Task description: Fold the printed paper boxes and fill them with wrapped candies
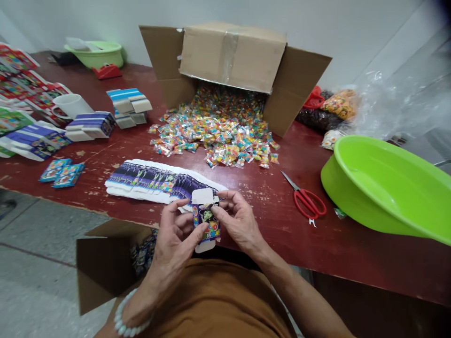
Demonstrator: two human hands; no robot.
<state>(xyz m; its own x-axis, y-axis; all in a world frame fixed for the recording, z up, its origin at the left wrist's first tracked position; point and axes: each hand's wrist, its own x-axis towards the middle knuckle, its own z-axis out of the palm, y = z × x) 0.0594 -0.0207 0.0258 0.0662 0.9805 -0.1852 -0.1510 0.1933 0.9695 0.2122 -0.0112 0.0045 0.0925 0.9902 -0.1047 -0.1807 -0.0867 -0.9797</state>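
A small printed paper box (205, 218), purple with a cartoon figure and white flaps, is held at the table's near edge between both hands. My left hand (174, 239) grips its left side with thumb and fingers. My right hand (237, 220) pinches its right side and upper flap. Just behind lies a fanned row of flat, unfolded boxes (155, 180) of the same print. Farther back, a heap of small colourful wrapped candies (218, 129) spills from a tipped cardboard carton (232, 56).
Red scissors (306, 199) lie to the right, beside a large green basin (387, 188). Stacks of flat cartons (89, 126), a white mug (70, 105) and small blue boxes (61, 172) sit at left. An open carton (105, 263) stands on the floor below the table edge.
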